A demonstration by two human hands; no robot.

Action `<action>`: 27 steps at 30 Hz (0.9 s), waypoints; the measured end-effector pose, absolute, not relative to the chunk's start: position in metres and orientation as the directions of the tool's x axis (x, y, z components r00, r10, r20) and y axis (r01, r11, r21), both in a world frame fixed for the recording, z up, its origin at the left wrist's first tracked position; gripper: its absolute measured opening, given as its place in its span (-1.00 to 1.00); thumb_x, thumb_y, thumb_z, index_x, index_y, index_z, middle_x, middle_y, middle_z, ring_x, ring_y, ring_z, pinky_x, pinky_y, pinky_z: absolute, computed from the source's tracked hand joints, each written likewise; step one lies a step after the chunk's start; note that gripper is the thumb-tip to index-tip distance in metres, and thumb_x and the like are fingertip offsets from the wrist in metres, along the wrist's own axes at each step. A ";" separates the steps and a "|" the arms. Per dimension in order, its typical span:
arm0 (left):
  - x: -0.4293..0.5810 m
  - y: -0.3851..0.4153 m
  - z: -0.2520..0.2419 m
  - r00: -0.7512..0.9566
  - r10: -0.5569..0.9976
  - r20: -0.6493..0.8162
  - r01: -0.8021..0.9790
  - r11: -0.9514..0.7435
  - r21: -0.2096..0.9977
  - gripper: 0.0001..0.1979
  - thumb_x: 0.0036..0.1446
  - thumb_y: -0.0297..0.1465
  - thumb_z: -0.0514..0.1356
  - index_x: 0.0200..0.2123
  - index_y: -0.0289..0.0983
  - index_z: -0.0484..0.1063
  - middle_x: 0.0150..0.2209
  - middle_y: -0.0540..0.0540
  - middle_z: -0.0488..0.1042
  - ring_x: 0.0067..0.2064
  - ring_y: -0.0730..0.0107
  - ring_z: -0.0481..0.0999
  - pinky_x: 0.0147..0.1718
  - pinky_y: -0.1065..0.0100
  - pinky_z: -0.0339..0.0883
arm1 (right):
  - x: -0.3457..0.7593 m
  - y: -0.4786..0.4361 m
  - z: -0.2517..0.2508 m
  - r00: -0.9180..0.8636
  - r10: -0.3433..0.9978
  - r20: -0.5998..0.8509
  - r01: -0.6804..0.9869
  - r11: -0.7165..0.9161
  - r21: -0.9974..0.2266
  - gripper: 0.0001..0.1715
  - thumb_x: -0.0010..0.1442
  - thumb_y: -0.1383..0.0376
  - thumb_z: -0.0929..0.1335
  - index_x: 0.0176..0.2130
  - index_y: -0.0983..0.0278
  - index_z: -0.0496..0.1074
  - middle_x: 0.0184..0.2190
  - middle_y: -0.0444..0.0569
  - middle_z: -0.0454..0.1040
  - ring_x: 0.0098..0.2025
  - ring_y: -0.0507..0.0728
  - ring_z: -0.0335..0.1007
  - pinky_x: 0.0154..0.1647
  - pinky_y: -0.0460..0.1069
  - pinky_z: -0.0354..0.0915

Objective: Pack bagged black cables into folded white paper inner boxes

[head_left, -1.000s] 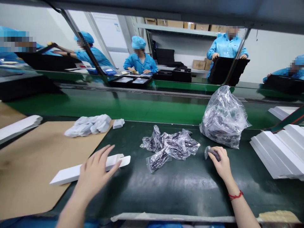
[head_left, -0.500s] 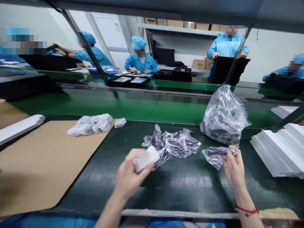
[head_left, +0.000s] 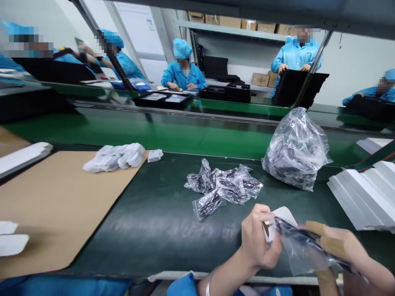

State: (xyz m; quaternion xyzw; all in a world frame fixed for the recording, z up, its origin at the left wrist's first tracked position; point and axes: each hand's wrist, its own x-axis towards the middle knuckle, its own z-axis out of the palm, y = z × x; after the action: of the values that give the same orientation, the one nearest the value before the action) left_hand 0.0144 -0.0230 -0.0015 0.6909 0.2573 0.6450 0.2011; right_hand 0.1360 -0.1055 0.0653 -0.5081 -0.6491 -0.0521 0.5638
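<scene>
My left hand (head_left: 259, 238) is closed around a small white box (head_left: 284, 216) whose flap stands up and whose end looks open. My right hand (head_left: 342, 244), with tan coverings on some fingers, grips a clear plastic bag (head_left: 298, 246) holding a black cable-like item. One end of that bag meets the opening of the box; how far inside it reaches is hidden by my left fingers. Beyond my hands, a pile of similar clear bags with black contents (head_left: 228, 185) lies on the dark green work surface (head_left: 148, 222).
A large clear sack (head_left: 296, 152) of dark items stands at the back right, beside stacked white cartons (head_left: 364, 193). White wrapped pieces (head_left: 115, 156) lie on a cardboard sheet (head_left: 55, 197) at left. White flaps (head_left: 12, 238) show at the left edge. Co-workers in blue sit and stand beyond.
My left hand has moved right with the white box, its flap now up. My right hand has brought the bagged item down and to the box. White flaps now show at the left edge.
</scene>
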 end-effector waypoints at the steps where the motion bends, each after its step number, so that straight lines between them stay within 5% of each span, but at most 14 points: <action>1: 0.015 -0.023 -0.001 0.042 0.616 0.786 0.091 -0.786 0.611 -0.80 0.25 -0.26 -0.01 -0.09 -0.18 0.16 -0.34 -0.10 0.31 -0.38 0.27 0.43 -0.51 0.31 0.27 | 0.135 -0.102 0.069 0.079 0.586 0.806 0.750 0.498 -0.436 -0.61 0.05 0.48 0.41 -0.12 0.16 0.44 -0.17 -0.01 0.50 -0.23 0.15 0.47 -0.34 0.01 0.39; 6: 0.018 -0.014 -0.004 0.041 0.588 0.808 0.098 -0.807 0.582 -0.59 0.08 -0.21 0.15 -0.03 -0.21 0.16 -0.37 -0.07 0.33 -0.36 0.24 0.45 -0.51 0.30 0.34 | 0.133 -0.080 0.100 -0.201 0.591 0.781 0.916 0.395 -0.064 -0.73 0.16 0.45 0.31 -0.10 0.27 0.38 -0.31 -0.03 0.44 -0.29 0.07 0.32 -0.30 -0.03 0.24; 10: 0.018 -0.010 -0.007 0.032 0.602 0.798 0.138 -0.793 0.593 -0.55 0.09 -0.23 0.20 0.00 -0.21 0.16 -0.34 -0.09 0.40 -0.40 0.28 0.48 -0.50 0.32 0.40 | 0.125 -0.069 0.108 -0.277 0.617 0.737 0.929 0.366 0.043 -0.78 0.23 0.41 0.23 -0.10 0.30 0.32 -0.36 -0.04 0.42 -0.33 0.08 0.27 -0.23 0.01 0.14; 18: 0.012 -0.015 -0.005 0.046 0.635 0.771 0.189 -0.763 0.618 -0.54 0.11 -0.30 0.20 0.04 -0.22 0.14 -0.30 -0.09 0.47 -0.39 0.32 0.54 -0.41 0.32 0.48 | 0.118 -0.064 0.072 -0.269 0.655 0.706 0.925 0.379 0.000 -0.72 0.23 0.42 0.25 -0.06 0.23 0.35 -0.19 -0.03 0.54 -0.14 0.16 0.34 0.21 0.22 -0.04; 22: 0.011 -0.014 -0.010 0.035 0.637 0.770 0.163 -0.764 0.625 -0.52 0.07 -0.23 0.25 0.00 -0.21 0.15 -0.31 -0.09 0.44 -0.42 0.32 0.52 -0.48 0.33 0.45 | 0.129 -0.074 0.064 -0.187 0.507 0.841 0.946 0.323 0.016 -0.76 0.16 0.43 0.39 -0.15 0.23 0.40 -0.14 0.04 0.51 -0.04 0.23 0.32 0.12 0.21 0.10; 27: 0.012 -0.012 -0.011 0.028 0.630 0.776 0.131 -0.772 0.622 -0.55 0.12 -0.19 0.20 -0.01 -0.21 0.15 -0.32 -0.09 0.42 -0.41 0.32 0.51 -0.49 0.33 0.45 | 0.125 -0.078 0.066 -0.176 0.485 0.857 0.944 0.330 0.007 -0.79 0.14 0.46 0.42 -0.18 0.29 0.43 -0.18 0.09 0.47 -0.01 0.28 0.31 0.06 0.22 0.14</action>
State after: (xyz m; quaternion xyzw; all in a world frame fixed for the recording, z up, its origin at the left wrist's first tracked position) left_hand 0.0122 -0.0124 -0.0111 0.6900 0.2759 0.6402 0.1947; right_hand 0.1254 -0.0781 0.0664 -0.5025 -0.7108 -0.2876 0.3995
